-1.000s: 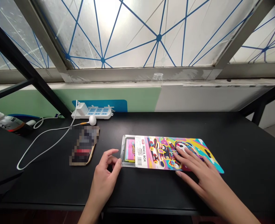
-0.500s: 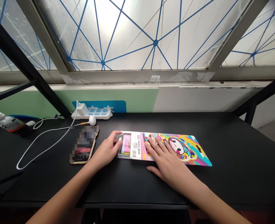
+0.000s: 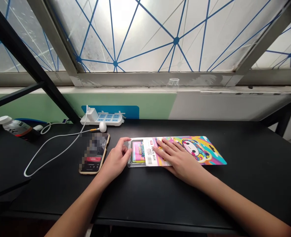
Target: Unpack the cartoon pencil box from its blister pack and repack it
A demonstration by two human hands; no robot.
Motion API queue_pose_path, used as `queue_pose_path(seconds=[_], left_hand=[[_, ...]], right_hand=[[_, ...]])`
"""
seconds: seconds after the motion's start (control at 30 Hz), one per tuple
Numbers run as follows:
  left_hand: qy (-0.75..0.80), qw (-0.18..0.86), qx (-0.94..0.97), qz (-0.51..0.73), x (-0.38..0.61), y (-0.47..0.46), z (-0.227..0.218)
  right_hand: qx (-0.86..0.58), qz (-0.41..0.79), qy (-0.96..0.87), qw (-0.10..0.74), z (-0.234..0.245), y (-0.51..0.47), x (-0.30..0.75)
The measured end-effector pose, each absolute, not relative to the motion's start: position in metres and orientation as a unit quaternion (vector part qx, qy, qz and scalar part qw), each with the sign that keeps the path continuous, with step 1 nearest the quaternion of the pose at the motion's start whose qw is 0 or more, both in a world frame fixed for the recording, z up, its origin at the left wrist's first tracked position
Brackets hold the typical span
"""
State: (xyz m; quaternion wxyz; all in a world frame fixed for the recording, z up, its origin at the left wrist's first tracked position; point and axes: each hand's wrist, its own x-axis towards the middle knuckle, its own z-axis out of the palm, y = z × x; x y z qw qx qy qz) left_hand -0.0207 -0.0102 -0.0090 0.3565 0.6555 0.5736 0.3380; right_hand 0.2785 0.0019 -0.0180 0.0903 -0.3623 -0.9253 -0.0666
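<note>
A pencil box package point(image 3: 157, 161) lies lengthwise on the black desk, with a colourful cartoon card and a white label reading PENCIL BOX. At its left end, clear plastic shows a pink and yellow pencil box point(image 3: 137, 152). My left hand point(image 3: 117, 156) has thumb and forefinger closed on the package's left edge. Stretched out flat, the fingers of my right hand point(image 3: 178, 154) rest across the middle of the card and cover part of the print. The right thumb sits at the near edge, its tip hidden.
A phone point(image 3: 96, 154) lies left of my left hand. Behind it are a white power strip point(image 3: 108, 119) and a looping white cable point(image 3: 45, 143). A bottle point(image 3: 15, 127) stands at the far left. A clear cup point(image 3: 173, 82) is on the window ledge.
The package's right end has swung slightly away from me. My right thumb has moved in to the package's near edge. My left hand keeps its hold, and the view has shifted a little.
</note>
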Motion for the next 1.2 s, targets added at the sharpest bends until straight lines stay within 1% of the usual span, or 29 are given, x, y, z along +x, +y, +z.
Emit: queue_pose_path(seconds=[0.2, 0.33, 0.4, 0.5, 0.53, 0.57, 0.7, 0.8, 1.07, 1.2], left_hand=[[0.598, 0.306, 0.675, 0.305, -0.030, -0.005, -0.003], [0.611, 0.261, 0.709, 0.236, -0.033, -0.001, 0.004], [0.614, 0.201, 0.739, 0.192, -0.031, 0.000, 0.011], [0.607, 0.049, 0.777, 0.156, -0.016, 0.001, 0.019], [0.599, 0.012, 0.786, 0.154, -0.007, 0.001, 0.020], [0.585, -0.002, 0.797, 0.153, 0.003, 0.003, 0.021], [0.490, 0.073, 0.860, 0.122, 0.044, 0.012, 0.011], [0.462, 0.102, 0.877, 0.080, 0.061, 0.020, 0.001], [0.459, 0.131, 0.877, 0.058, 0.037, 0.031, 0.001], [0.473, 0.128, 0.870, 0.052, 0.027, 0.035, 0.001]], right_hand=[[-0.382, -0.097, -0.914, 0.099, -0.028, 0.000, 0.345], [-0.392, -0.123, -0.905, 0.110, -0.033, -0.005, 0.377], [-0.393, -0.133, -0.903, 0.107, -0.033, -0.007, 0.380], [-0.391, -0.145, -0.903, 0.100, -0.032, -0.007, 0.375], [-0.389, -0.147, -0.904, 0.098, -0.032, -0.006, 0.371], [-0.388, -0.148, -0.905, 0.095, -0.031, -0.005, 0.367], [-0.379, -0.138, -0.910, 0.092, -0.031, 0.001, 0.352], [-0.382, -0.127, -0.909, 0.102, -0.032, 0.005, 0.352], [-0.422, -0.136, -0.891, 0.097, -0.036, 0.001, 0.390], [-0.463, -0.182, -0.855, 0.147, -0.029, 0.002, 0.404]])
